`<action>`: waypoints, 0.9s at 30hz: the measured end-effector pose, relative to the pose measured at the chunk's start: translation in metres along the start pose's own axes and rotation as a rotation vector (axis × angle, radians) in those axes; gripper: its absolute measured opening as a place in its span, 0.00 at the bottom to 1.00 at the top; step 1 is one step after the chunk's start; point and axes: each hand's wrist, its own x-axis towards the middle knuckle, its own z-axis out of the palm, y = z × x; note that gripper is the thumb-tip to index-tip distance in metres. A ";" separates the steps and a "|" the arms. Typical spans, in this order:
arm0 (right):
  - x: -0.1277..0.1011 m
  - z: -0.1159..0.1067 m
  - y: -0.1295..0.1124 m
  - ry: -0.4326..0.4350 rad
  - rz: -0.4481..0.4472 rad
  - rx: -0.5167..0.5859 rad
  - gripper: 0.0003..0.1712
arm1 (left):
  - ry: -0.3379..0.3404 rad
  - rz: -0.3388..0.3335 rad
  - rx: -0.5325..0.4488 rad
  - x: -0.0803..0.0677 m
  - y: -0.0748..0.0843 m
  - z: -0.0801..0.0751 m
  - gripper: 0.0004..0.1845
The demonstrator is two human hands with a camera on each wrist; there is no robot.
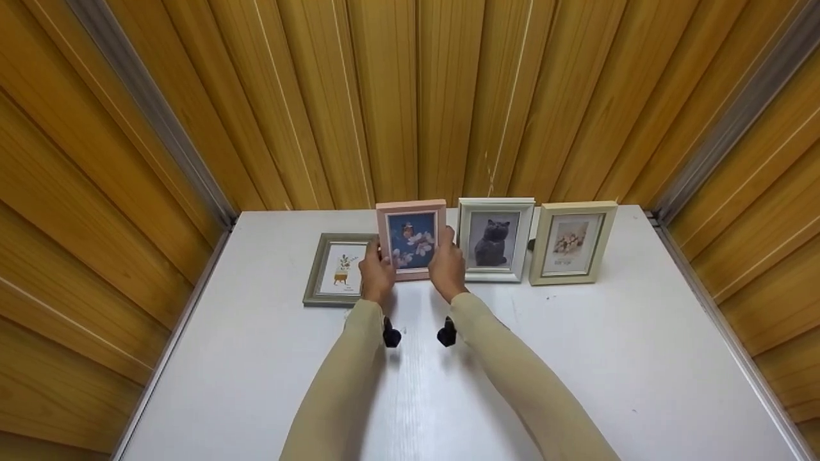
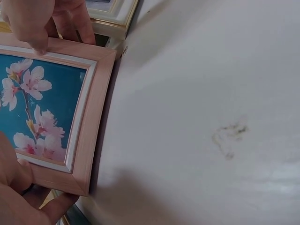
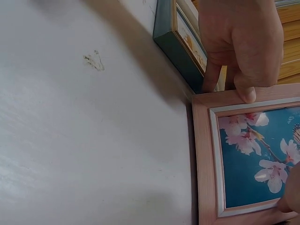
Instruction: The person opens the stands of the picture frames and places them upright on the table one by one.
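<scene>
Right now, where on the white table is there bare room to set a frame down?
The white table is bare across its near half, either side of the sleeves, and behind the green frame. The back row is crowded: pink frame, held by the left hand and right hand, cat frame, cream frame.

Your pink frame stands on the white table, held at both sides.

Your left hand grips its near edge, thumb on the front; your right hand pinches the far edge. Cherry blossoms on blue fill the picture. A smudge marks the table; a cream frame stands behind.
</scene>
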 end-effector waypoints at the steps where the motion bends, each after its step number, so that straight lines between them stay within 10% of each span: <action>1: 0.000 0.000 0.000 -0.005 0.001 0.000 0.23 | 0.005 -0.001 0.003 0.000 0.000 0.000 0.24; 27: -0.002 -0.002 0.001 -0.021 0.016 -0.002 0.28 | -0.003 0.035 0.027 0.000 -0.003 0.003 0.25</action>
